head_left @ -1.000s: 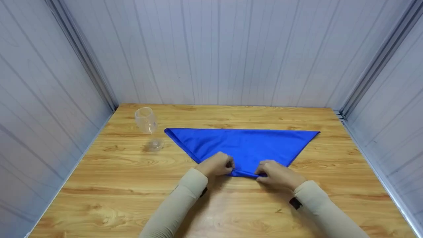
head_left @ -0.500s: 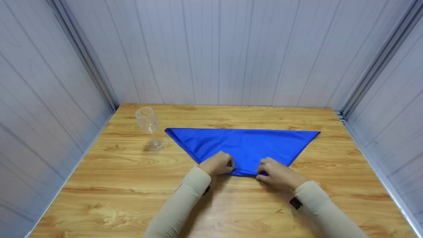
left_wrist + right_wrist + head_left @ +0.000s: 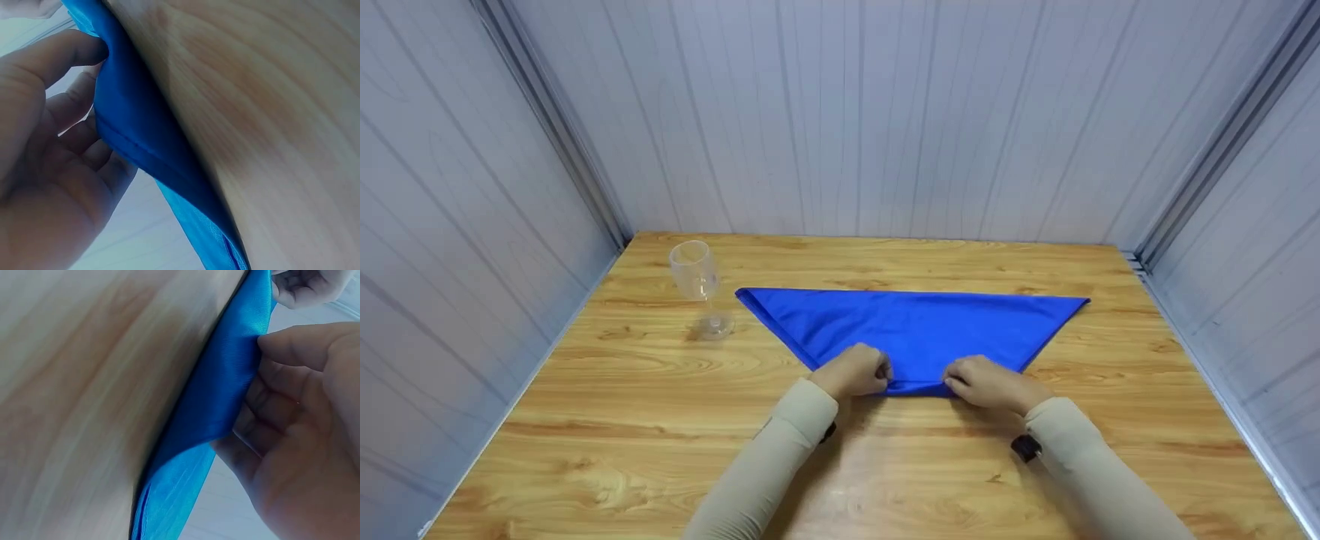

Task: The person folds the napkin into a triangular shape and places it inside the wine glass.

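Slanting inward over the table [image 3: 622,435], two forearms in pale sleeves [image 3: 765,457] lead to a left hand [image 3: 855,372] and a right hand [image 3: 990,382], held near each other with their backs upward. The fingers of each are curled, pinching the near edge of a blue cloth [image 3: 915,326] between thumb and fingertips, and that edge is turned up between them. The cloth lies mid-table, its long straight side away from the person. A stemmed glass [image 3: 694,274] stands upright beyond its left corner.
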A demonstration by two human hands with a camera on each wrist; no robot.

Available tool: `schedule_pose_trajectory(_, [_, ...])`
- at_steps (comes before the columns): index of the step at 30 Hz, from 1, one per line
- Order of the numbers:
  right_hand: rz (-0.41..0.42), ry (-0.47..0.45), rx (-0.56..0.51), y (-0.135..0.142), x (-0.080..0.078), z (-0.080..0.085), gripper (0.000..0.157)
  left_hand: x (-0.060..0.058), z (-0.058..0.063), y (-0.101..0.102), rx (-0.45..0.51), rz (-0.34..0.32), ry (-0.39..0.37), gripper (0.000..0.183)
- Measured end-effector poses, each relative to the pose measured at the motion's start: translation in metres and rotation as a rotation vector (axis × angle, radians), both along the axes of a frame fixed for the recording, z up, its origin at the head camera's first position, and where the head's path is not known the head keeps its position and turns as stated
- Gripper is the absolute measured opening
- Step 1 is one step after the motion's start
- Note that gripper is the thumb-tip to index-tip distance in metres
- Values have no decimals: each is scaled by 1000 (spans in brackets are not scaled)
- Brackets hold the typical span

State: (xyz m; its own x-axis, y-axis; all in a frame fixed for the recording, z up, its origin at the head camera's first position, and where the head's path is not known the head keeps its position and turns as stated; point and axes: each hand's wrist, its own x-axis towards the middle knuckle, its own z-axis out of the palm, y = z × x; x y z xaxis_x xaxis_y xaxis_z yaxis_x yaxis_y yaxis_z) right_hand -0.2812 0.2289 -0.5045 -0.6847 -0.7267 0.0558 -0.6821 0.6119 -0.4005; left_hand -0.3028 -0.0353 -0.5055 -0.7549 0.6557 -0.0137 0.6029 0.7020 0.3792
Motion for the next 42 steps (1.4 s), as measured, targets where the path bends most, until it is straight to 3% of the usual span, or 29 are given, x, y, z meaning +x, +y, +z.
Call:
schedule_pose_trajectory(13, [-156, -108, -59, -4, -3, -6, 4, -2, 0, -1, 14, 19, -48, 6])
schedule_pose_trajectory(22, [-147, 48, -12, -7, -5, -9, 10, -2, 0, -2, 40, 10, -45, 5])
schedule_pose_trajectory(32, [-93, 70, -12, 0, 1, -4, 8, 2, -6, -3, 68, -35, 84, 6])
schedule_pose_trajectory(42, [-72, 51, 1, 4, 8, -3, 13, 14, 1, -9, 52, -130, 220, 14])
